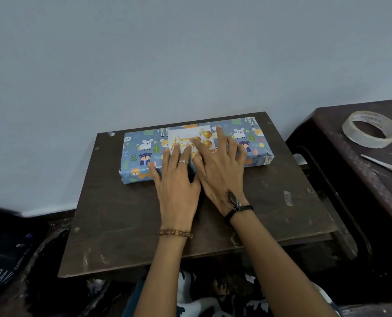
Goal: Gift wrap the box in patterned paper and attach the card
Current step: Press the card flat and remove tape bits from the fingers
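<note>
Two dark tables fill the lower half of the frame under a plain pale wall: the main table (126,225) in the centre and a second side table (341,143) at the right edge. On the far part of the main table, just above the middle of the frame, lies the box (144,156), already fully covered in blue paper printed with cartoon animals, its ends folded shut as far as can be seen. On its top face sits the white birthday card (186,138), gold lettering and balloons showing.

Both hands lie flat on the box, side by side and touching. The left hand (175,179) has its fingers straight and spread, their tips resting on the near edge of the card. The right hand (220,165) also has straight fingers laid across the card's lower right part, one reaching toward the far edge. Neither hand grips anything; they look to be pressing the card down.

At the right of the frame, on the side table, sit a roll of clear tape (371,129) and, below it, orange-handled scissors (389,167), both well apart from the hands.

By my judgement the wrapping is finished and the card is being fixed; whether it already sticks cannot be told.
</note>
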A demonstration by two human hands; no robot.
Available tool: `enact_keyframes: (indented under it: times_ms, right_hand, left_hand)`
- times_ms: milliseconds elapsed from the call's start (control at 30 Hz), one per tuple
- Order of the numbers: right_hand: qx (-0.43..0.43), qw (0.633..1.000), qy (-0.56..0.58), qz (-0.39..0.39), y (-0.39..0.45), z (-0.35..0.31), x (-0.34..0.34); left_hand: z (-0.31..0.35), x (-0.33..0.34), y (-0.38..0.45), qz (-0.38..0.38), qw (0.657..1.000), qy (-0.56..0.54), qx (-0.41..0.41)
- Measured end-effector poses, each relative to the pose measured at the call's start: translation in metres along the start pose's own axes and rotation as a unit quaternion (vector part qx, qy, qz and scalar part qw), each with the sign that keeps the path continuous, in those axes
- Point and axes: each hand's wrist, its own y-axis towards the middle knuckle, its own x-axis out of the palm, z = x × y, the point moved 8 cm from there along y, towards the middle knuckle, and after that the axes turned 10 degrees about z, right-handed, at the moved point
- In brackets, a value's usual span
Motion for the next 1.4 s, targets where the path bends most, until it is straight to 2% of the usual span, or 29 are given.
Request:
enact_keyframes:
  times_ms: [200, 300, 533, 667, 767, 900, 1067, 1200, 1400]
  right_hand:
    - [0.007, 0.98, 0.198, -0.032, -0.009, 0.009, -0.034]
    - [0.047, 0.966, 0.243, -0.076, -0.03, 0.03, -0.05]
    - [0.022, 0.965, 0.119, -0.231, -0.099, 0.049, -0.063]
    - [0.027, 0.96, 0.099, -0.259, -0.13, 0.046, -0.076]
    - [0.033, 0.958, 0.116, -0.259, -0.134, 0.048, -0.079]
    - [0.061, 0.958, 0.185, -0.212, -0.128, 0.055, -0.085]
    - [0.003, 0.974, 0.079, -0.212, -0.131, 0.047, -0.079]
    - [0.035, 0.979, 0.115, -0.166, -0.121, 0.049, -0.083]
    - [0.056, 0.97, 0.158, -0.174, -0.12, 0.053, -0.078]
  left_hand:
    - [0.002, -0.007, -0.006, 0.01, 0.999, -0.036, 0.0]
    - [0.008, -0.009, -0.022, -0.013, 0.996, -0.086, 0.015]
    - [0.016, 0.001, -0.075, -0.162, 0.977, -0.137, 0.019]
    - [0.016, 0.001, -0.095, -0.206, 0.967, -0.145, 0.032]
    - [0.015, -0.005, -0.107, -0.209, 0.965, -0.156, 0.042]
    - [0.014, -0.01, -0.117, -0.194, 0.966, -0.161, 0.054]
    - [0.014, -0.011, -0.119, -0.189, 0.968, -0.15, 0.067]
    - [0.013, -0.011, -0.12, -0.185, 0.969, -0.146, 0.071]
    - [0.012, -0.009, -0.117, -0.161, 0.973, -0.153, 0.058]
